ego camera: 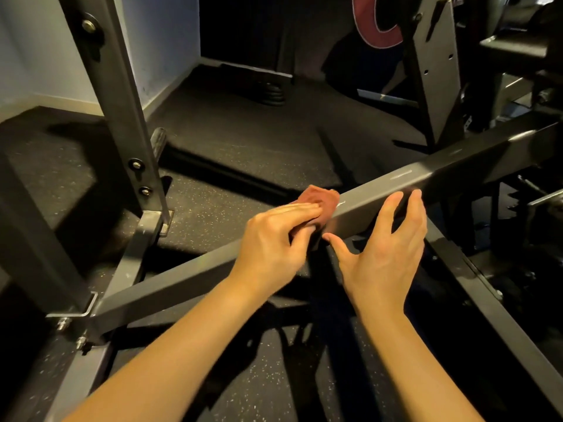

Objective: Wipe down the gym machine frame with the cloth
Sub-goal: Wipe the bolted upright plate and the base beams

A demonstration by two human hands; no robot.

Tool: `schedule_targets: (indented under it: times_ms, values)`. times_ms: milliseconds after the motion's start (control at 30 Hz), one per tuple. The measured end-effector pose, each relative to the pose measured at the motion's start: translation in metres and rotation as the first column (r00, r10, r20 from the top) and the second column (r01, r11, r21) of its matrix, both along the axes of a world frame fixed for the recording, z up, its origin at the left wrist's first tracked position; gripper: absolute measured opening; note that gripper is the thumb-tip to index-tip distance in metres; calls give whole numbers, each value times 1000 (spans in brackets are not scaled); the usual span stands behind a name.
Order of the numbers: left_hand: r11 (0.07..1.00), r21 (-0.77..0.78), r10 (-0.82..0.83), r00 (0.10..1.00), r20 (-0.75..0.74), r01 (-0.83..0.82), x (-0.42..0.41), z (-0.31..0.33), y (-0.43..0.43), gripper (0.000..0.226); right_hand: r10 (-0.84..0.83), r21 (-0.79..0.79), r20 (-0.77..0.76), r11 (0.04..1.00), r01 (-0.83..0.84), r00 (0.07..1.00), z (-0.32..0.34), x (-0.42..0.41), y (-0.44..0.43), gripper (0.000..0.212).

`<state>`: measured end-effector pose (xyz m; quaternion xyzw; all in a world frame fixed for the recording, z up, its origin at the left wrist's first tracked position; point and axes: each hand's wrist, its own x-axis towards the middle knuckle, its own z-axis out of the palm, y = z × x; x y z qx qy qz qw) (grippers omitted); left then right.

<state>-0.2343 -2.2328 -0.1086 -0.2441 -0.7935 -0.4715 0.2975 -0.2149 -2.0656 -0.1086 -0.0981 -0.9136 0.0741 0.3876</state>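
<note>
A dark grey square-tube bar of the gym machine frame (451,175) runs diagonally from lower left to upper right across the view. A rust-red cloth (320,199) lies bunched on top of this bar near its middle. My left hand (274,242) presses flat on the cloth, fingers over it and thumb under. My right hand (387,245) is just to the right, fingers spread, fingertips resting on the bar's near face, holding nothing.
A slanted upright post (122,117) with bolts rises at left and joins the base. Another frame rail (502,324) runs to the lower right. More machine parts stand at upper right. Black speckled rubber floor (243,141) lies beyond; a person in dark clothing is at the back.
</note>
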Motion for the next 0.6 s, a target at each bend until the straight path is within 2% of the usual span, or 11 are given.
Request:
schedule_targets:
  times_ms: [67,233,300,467,533,600]
  values:
    - [1000,-23,-1,1000,12,2,8,-13,-13,40,8,15,-3,1000,-8,1000,-1,1,4,115]
    - [965,-52,262,948,179,-257,19,-55,-77,43,44,-7,-19,999,-44,999,-3,-2,7,114]
    - [975,-25,222,966,134,-221,9,-36,-53,38,46,-14,-12,999,-46,999,-3,-2,7,113]
    - [1000,15,-27,1000,-3,27,-10,18,23,37,86,17,-18,996,-86,996,-3,3,17,109]
    - [999,-26,-45,999,5,46,-6,5,6,40,131,10,-21,991,-130,991,-3,5,25,106]
    - [998,-52,47,999,24,-46,3,-18,-27,44,153,-12,-15,988,-153,988,-4,5,28,106]
